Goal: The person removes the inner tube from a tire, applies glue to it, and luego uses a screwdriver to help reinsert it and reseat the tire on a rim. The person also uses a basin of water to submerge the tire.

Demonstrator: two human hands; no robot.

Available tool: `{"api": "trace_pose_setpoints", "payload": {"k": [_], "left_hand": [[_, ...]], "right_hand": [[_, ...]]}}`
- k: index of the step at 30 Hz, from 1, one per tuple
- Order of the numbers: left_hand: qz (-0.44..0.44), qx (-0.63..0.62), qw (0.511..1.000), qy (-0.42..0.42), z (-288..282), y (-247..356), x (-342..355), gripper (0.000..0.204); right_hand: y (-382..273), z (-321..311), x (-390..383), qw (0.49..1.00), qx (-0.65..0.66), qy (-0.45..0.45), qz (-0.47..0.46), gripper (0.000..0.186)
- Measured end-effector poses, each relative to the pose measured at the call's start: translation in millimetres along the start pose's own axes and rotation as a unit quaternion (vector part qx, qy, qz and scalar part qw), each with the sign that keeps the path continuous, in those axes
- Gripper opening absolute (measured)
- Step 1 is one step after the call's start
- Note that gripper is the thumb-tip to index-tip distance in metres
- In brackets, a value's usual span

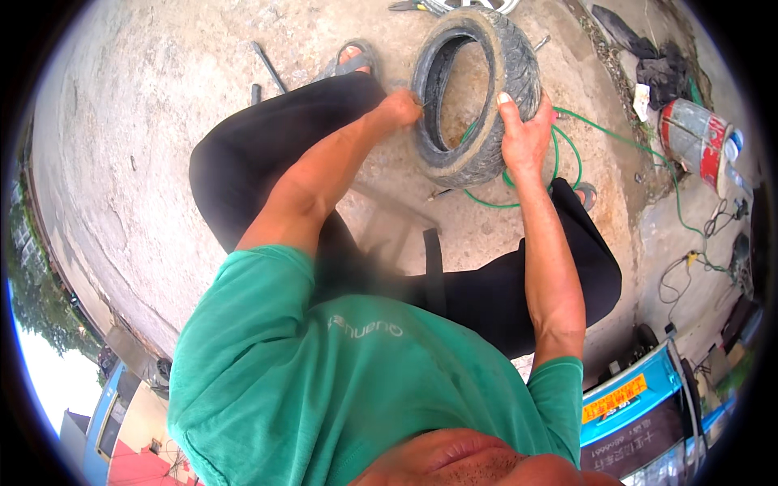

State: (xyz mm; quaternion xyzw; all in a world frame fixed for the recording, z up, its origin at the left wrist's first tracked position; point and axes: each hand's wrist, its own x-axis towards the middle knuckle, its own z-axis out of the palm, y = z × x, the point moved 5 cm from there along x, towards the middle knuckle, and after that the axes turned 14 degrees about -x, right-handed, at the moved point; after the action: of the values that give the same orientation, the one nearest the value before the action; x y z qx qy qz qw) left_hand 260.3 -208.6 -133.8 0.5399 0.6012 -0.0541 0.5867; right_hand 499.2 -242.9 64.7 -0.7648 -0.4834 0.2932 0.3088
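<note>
A worn black tire (446, 162) stands tilted in front of me between my legs, its open centre facing me. My right hand (527, 134) grips its right side, thumb along the sidewall and fingers round the tread. My left hand (397, 109) is closed at the tire's left edge; what it holds there is too small to make out, perhaps something thin. A green hose (575, 154) loops on the concrete behind and beside the tire.
A silver wheel rim (478, 6) lies beyond the tire. Dark bar-like tools (267, 65) lie at upper left. A dented red-and-grey drum (689, 142), dark rags (656, 69) and cables (681, 271) are at the right. A blue signboard (628, 393) shows at lower right.
</note>
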Motion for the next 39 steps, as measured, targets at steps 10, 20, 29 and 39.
{"api": "trace_pose_setpoints", "payload": {"k": [10, 20, 29, 39], "left_hand": [[-0.060, -0.329, 0.935, 0.120, -4.0, 38.5, -4.8, 0.034], [0.054, -0.381, 0.908, 0.165, -25.2, 57.3, 4.0, 0.036], [-0.156, -0.509, 0.842, 0.086, 29.0, 1.4, -2.3, 0.038], [-0.027, -0.569, 0.814, 0.117, 1.5, 17.7, 10.0, 0.041]], "right_hand": [[-11.0, 3.4, -6.5, 0.999, -0.025, -0.004, -0.039, 0.088], [-21.7, 6.1, -13.6, 0.998, -0.034, -0.004, -0.057, 0.091], [-19.7, 11.1, -7.3, 0.998, -0.038, -0.016, -0.046, 0.096], [-33.8, 7.6, -15.4, 0.996, -0.055, -0.013, -0.066, 0.097]]}}
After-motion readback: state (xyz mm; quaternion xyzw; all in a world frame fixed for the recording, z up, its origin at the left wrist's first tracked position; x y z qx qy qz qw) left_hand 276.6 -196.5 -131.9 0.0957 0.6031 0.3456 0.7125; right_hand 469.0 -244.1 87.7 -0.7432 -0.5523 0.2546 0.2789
